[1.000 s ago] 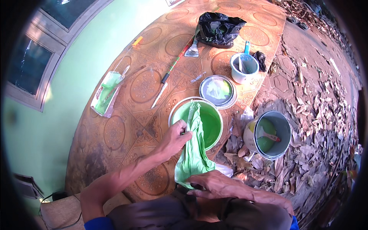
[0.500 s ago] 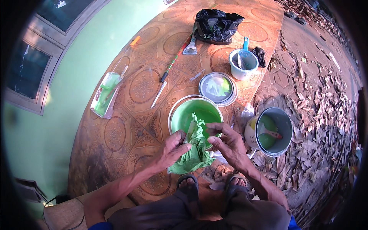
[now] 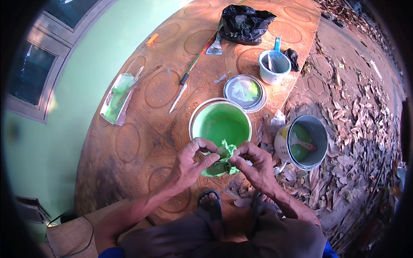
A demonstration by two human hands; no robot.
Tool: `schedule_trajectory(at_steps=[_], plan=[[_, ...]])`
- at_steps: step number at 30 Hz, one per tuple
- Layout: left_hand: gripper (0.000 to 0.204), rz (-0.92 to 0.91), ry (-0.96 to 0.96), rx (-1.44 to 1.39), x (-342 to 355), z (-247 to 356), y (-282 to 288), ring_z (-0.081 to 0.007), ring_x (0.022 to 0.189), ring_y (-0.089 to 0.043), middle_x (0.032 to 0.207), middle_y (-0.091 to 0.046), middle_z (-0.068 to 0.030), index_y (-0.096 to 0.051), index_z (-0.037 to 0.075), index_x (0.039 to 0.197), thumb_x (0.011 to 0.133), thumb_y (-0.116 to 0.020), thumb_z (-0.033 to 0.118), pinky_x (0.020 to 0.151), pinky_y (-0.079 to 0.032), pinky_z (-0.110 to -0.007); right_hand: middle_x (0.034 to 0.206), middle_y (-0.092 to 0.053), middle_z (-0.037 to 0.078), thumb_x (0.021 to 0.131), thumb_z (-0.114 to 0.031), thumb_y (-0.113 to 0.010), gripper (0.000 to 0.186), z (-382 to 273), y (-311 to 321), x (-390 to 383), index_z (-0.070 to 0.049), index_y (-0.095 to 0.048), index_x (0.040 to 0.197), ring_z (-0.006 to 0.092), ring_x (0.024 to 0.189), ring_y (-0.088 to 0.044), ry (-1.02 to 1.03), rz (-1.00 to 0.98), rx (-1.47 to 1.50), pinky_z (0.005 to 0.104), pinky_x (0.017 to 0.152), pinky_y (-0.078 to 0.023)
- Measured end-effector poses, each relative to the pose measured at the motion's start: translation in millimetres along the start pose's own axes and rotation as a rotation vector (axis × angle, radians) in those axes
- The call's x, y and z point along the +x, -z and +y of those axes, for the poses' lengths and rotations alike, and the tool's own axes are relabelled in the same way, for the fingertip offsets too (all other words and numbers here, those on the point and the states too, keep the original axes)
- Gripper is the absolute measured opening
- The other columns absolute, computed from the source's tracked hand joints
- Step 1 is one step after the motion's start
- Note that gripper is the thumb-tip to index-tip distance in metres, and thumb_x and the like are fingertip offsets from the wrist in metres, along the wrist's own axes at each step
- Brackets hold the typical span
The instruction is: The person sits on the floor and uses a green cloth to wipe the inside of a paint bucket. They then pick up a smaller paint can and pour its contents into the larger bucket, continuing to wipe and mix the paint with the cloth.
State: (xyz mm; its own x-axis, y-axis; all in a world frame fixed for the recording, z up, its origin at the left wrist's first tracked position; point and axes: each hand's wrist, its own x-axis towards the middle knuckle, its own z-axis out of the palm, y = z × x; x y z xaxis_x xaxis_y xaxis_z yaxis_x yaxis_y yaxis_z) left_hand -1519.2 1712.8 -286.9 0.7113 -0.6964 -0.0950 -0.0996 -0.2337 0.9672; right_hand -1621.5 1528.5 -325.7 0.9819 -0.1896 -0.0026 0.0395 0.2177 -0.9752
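Observation:
Between both hands is a crumpled, paint-green sheet, thin and limp; whether it is plastic, paper or cloth I cannot tell. My left hand pinches its upper left part with thumb and fingers. On the other side my right hand grips its right edge, the fingertips nearly meeting those of the left. The sheet hangs over the near rim of a round bucket whose inside is coated in green paint. Just beyond this bucket lies a paint-smeared round lid.
On the right, a bucket holds green paint and a brush. Farther off are a handled dipper, a black plastic bag, a scraper and a striped pole. A green-smeared tray lies by the wall. Dry leaves cover the ground.
The sheet has been gathered up and bunched smaller. My right hand, apart from it before, has closed on its edge. My left hand has risen slightly.

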Motion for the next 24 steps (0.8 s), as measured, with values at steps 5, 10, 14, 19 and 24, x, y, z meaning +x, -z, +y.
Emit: schedule_trajectory(at_steps=[5, 10, 14, 19, 24], plan=[[0.017, -0.038, -0.036, 0.11, -1.9, 8.6, 1.8, -0.012, 0.094, -0.059, 0.101, -0.062, -0.0061, -0.06, 0.0, 0.105, 0.093, -0.066, 0.011, 0.082, -0.049, -0.027, 0.082, -0.064, 0.005, 0.088, -0.004, -0.068, 0.008, 5.5, -0.9, -13.7, -0.001, -0.061, 0.089, 0.0102, 0.074, -0.06, 0.06, 0.034, -0.131, 0.027, 0.067, -0.049], [0.014, -0.029, -0.05, 0.058, -2.5, 13.6, -5.8, -0.0137, 0.093, -0.061, 0.099, -0.063, -0.0065, -0.062, 0.0, 0.103, 0.091, -0.067, 0.005, 0.082, -0.05, -0.029, 0.082, -0.063, 0.007, 0.086, -0.002, -0.069, 0.008, -1.2, 1.9, -21.0, -0.001, -0.061, 0.089, 0.0138, 0.074, -0.062, 0.13, 0.08, -0.25, 0.0293, 0.066, -0.05], [0.014, -0.057, -0.145, 0.08, 0.1, 5.1, -9.4, -0.0168, 0.095, -0.062, 0.097, -0.062, -0.0081, -0.063, -0.001, 0.1, 0.087, -0.068, -0.002, 0.082, -0.051, -0.03, 0.083, -0.063, 0.008, 0.086, -0.002, -0.07, 0.008, 1.9, 2.5, -24.4, -0.001, -0.062, 0.089, 0.0148, 0.075, -0.062, 0.192, 0.064, -0.277, 0.0303, 0.065, -0.05], [0.014, -0.01, -0.165, 0.138, -6.2, 6.7, -10.0, -0.0196, 0.093, -0.063, 0.097, -0.061, -0.0095, -0.063, -0.001, 0.096, 0.084, -0.068, -0.007, 0.081, -0.052, -0.03, 0.078, -0.061, 0.007, 0.083, -0.003, -0.073, 0.012, 3.8, 2.6, -27.2, -0.002, -0.061, 0.084, 0.0169, 0.072, -0.06, 0.242, 0.1, -0.334, 0.0295, 0.064, -0.048], [0.015, -0.009, -0.188, 0.124, -12.4, 5.7, -6.0, -0.019, 0.091, -0.064, 0.098, -0.061, -0.0099, -0.063, -0.001, 0.095, 0.083, -0.067, -0.01, 0.079, -0.053, -0.03, 0.086, -0.063, 0.009, 0.085, -0.003, -0.072, 0.01, 8.8, 9.4, -33.1, -0.003, -0.064, 0.092, 0.0186, 0.081, -0.064, 0.285, -0.035, -0.345, 0.032, 0.069, -0.05]])
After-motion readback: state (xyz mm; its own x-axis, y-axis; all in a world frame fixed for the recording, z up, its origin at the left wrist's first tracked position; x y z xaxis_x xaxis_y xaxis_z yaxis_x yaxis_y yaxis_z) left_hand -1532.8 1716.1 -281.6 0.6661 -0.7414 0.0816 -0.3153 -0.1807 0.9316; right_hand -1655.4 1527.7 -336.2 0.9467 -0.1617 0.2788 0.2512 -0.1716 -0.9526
